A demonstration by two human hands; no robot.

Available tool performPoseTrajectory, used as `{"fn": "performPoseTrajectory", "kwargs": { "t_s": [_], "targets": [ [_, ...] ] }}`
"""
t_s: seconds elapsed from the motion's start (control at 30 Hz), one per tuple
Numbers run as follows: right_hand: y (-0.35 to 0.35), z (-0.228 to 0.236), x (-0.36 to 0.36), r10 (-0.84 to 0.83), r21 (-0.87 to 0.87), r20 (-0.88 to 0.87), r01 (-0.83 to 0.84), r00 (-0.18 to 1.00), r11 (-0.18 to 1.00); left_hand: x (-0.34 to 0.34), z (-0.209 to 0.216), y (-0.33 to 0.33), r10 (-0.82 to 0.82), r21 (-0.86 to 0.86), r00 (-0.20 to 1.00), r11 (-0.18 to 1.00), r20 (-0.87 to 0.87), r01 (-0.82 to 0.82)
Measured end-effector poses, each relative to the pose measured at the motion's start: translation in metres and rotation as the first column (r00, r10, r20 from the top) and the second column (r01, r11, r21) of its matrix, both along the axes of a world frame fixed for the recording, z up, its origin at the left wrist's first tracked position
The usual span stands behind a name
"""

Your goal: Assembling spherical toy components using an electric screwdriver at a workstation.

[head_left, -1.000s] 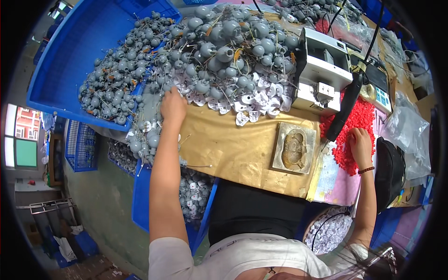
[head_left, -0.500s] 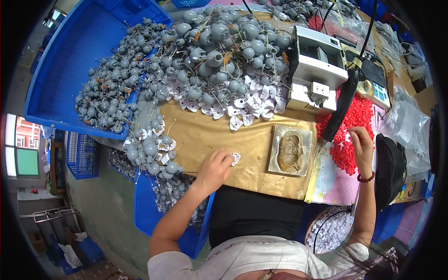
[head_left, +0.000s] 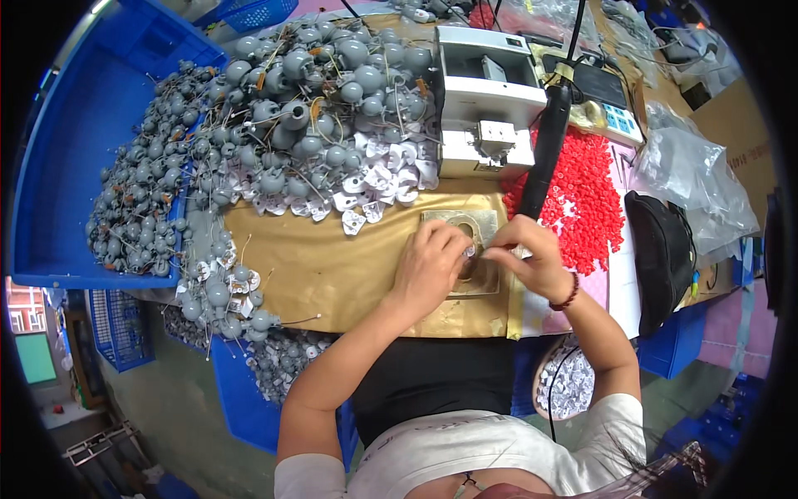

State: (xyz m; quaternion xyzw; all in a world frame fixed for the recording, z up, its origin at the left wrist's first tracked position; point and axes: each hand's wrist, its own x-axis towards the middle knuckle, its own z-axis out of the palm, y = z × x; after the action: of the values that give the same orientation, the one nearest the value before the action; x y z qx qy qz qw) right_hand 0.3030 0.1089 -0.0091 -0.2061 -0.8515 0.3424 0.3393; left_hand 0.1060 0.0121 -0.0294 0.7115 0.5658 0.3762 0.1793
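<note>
My left hand (head_left: 433, 262) is over the square metal block (head_left: 485, 286) with a shaped hollow, its fingers closed on a small white plastic piece (head_left: 470, 251). Most of that piece is covered by the fingers. Close by on the right, my right hand (head_left: 536, 256) pinches thumb and forefinger together at the white piece. Whatever sits in that pinch is too small to tell. Both hands hide much of the block's hollow.
Grey round bulb-like parts with wires (head_left: 307, 108) are heaped at the back left, above white plastic pieces (head_left: 378, 179). A blue bin (head_left: 50, 175) holds more grey parts. Behind the block stands a white machine (head_left: 486, 100); right of it lie a black-handled tool (head_left: 549, 150) and small red parts (head_left: 582, 200).
My left hand has moved right with the white piece, onto the metal block. My right hand has come left from the red parts to meet it. The view has shifted.
</note>
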Motion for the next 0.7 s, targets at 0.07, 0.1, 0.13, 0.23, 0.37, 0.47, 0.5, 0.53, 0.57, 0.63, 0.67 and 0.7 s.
{"fn": "performPoseTrajectory", "kwargs": {
  "t_s": [0.07,0.1,0.13,0.23,0.37,0.47,0.5,0.53,0.57,0.63,0.67,0.7],
  "targets": [
    [-0.001,-0.011,-0.013,0.048,0.168,-0.018,-0.044,0.999,0.985,-0.003,-0.003,0.004,0.041,-0.031,0.999,0.999,0.009,-0.041],
    [-0.002,-0.016,-0.017,0.051,0.234,0.008,-0.052,0.999,0.971,-0.007,-0.003,0.003,0.048,-0.051,0.996,0.998,0.074,-0.044],
    [-0.001,-0.02,-0.024,0.056,0.305,0.029,-0.062,0.998,0.95,-0.016,0.002,0.0,0.062,-0.073,0.99,0.996,0.125,-0.053],
    [0.001,-0.031,-0.027,0.049,0.503,0.109,-0.098,0.993,0.859,-0.072,0.015,-0.01,0.146,-0.041,0.989,0.988,-0.024,-0.147],
    [-0.006,-0.029,-0.022,0.024,0.487,0.195,-0.118,0.98,0.865,-0.192,0.02,-0.032,0.453,0.069,0.726,0.868,-0.517,-0.492],
    [-0.011,-0.025,-0.024,-0.003,0.459,0.228,-0.104,0.974,0.882,-0.251,0.022,-0.04,0.49,0.152,0.299,0.688,-0.819,-0.71],
    [-0.012,-0.025,-0.024,-0.014,0.453,0.231,-0.095,0.973,0.887,-0.272,0.016,-0.04,0.509,0.19,0.239,0.654,-0.827,-0.732],
    [-0.013,-0.029,-0.025,-0.016,0.443,0.224,-0.088,0.974,0.892,-0.293,0.007,-0.042,0.526,0.231,0.176,0.616,-0.832,-0.753],
    [-0.012,-0.03,-0.023,-0.014,0.422,0.223,-0.083,0.975,0.903,-0.3,0.006,-0.038,0.54,0.266,0.122,0.584,-0.832,-0.767],
    [-0.01,-0.032,-0.022,-0.008,0.378,0.214,-0.075,0.977,0.923,-0.31,0.0,-0.034,0.558,0.257,0.152,0.586,-0.816,-0.769],
    [-0.01,-0.032,-0.022,0.003,0.342,0.208,-0.076,0.978,0.937,-0.318,-0.002,-0.032,0.552,0.271,0.134,0.588,-0.823,-0.762],
    [-0.009,-0.03,-0.022,0.006,0.303,0.186,-0.064,0.982,0.951,-0.328,-0.001,-0.034,0.555,0.281,0.138,0.601,-0.82,-0.748]
  ]
}}
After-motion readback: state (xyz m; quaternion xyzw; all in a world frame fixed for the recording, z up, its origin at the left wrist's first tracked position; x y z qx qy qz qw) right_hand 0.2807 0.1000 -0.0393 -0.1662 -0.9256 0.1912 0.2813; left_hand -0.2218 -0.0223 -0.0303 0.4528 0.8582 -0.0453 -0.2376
